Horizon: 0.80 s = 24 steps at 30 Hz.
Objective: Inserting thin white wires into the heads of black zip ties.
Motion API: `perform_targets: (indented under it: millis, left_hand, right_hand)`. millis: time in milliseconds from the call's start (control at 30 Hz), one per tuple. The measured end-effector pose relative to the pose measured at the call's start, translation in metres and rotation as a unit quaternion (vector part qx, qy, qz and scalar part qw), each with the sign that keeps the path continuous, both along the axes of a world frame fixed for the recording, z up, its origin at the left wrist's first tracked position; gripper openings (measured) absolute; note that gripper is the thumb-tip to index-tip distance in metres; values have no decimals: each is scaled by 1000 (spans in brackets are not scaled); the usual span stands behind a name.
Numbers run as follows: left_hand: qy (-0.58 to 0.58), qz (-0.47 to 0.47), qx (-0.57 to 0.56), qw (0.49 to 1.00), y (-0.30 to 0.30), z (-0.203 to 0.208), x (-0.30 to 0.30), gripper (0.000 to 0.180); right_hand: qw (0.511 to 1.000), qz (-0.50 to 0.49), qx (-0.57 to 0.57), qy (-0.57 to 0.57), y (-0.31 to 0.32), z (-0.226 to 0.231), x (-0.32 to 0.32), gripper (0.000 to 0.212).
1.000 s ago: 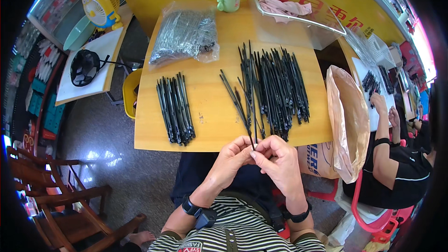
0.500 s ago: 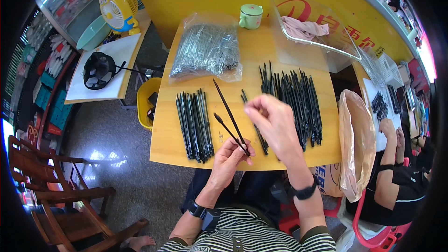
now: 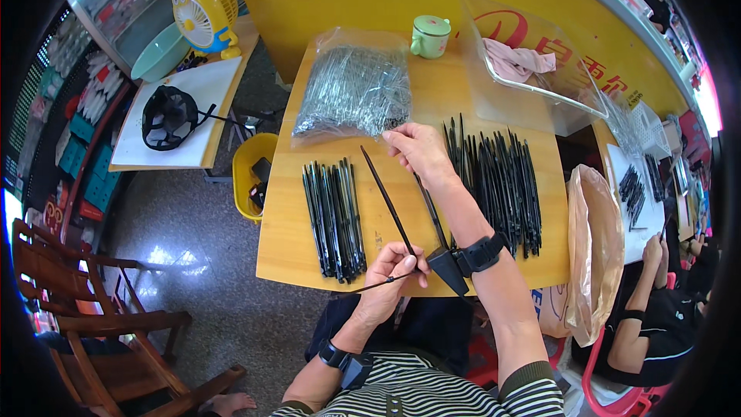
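Note:
My left hand (image 3: 392, 278) is closed on slim black pencil-like sticks above the table's front edge. One stick (image 3: 384, 194) points up and away; a thinner one (image 3: 374, 286) sticks out to the left past the thumb. My right hand (image 3: 421, 150) is stretched forward, its fingers pinched at the lower right corner of a clear plastic bag (image 3: 351, 89). The bag is full of thin, see-through pieces. Whatever the pinch holds is too small to make out. Another black stick (image 3: 429, 212) lies on the table, partly behind my right forearm.
Rows of black sticks lie left (image 3: 335, 220) and right (image 3: 505, 193) on the wooden table (image 3: 285, 251). Behind are a green lidded mug (image 3: 430, 37) and a clear bin (image 3: 540, 81) with a pink cloth. A paper bag (image 3: 594, 255) stands at the right edge; a co-worker's arms (image 3: 644, 286) are beyond.
My right hand has moved forward and left to the corner of the clear bag. In my left hand, the thinner stick has swung from pointing up to pointing left.

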<state>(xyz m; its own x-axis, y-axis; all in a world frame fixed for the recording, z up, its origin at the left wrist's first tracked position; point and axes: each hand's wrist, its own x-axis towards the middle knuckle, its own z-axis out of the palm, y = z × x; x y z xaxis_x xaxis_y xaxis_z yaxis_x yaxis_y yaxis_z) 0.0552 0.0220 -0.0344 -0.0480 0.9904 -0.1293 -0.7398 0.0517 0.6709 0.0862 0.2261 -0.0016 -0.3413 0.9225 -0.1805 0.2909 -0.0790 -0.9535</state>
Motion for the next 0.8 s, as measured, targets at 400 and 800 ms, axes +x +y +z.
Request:
perform_targets:
  millis: [400,800]
  left_hand:
    - [5,-4,-2,1000,0,1,-2,12]
    - [9,-7,-1,1000,3,4,1,11]
  right_hand:
    - [992,28,-113,48,-16,15,24,15]
    - [990,46,83,-103,-10,20,20,30]
